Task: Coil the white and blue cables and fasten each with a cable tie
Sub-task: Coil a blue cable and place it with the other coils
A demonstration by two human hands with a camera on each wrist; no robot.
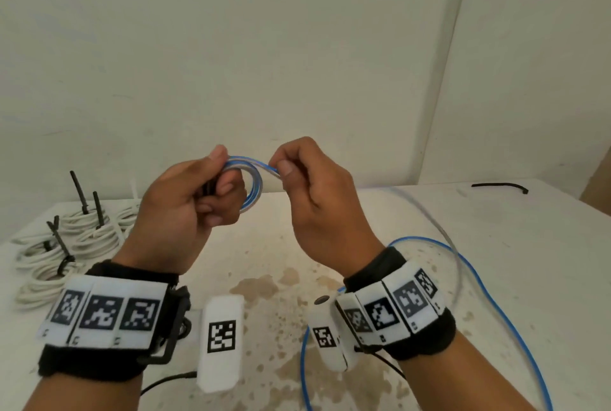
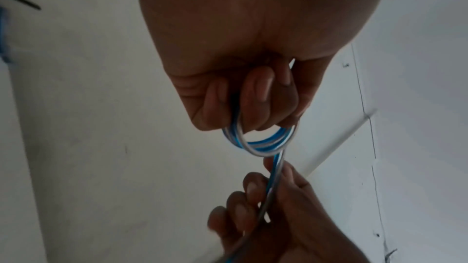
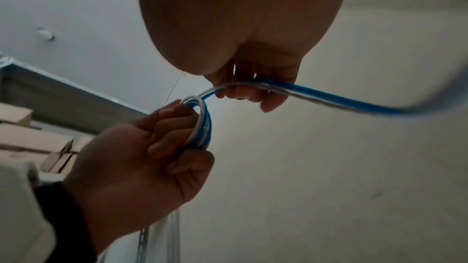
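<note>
A small coil of blue-and-clear cable point(image 1: 253, 179) is held up above the table. My left hand point(image 1: 198, 199) grips the coil with curled fingers; the loops show below its fingers in the left wrist view point(image 2: 263, 143) and beside them in the right wrist view point(image 3: 202, 125). My right hand point(image 1: 307, 179) pinches the cable's free run just right of the coil point(image 3: 253, 85). The loose cable point(image 1: 489, 295) trails off to the right and loops down over the table. A black cable tie point(image 1: 499, 185) lies at the far right of the table.
Several white cable coils point(image 1: 76, 245) fastened with black ties lie at the left of the stained white table point(image 1: 264, 261). A wall stands right behind the table. Cardboard boxes point(image 3: 30, 141) show in the right wrist view.
</note>
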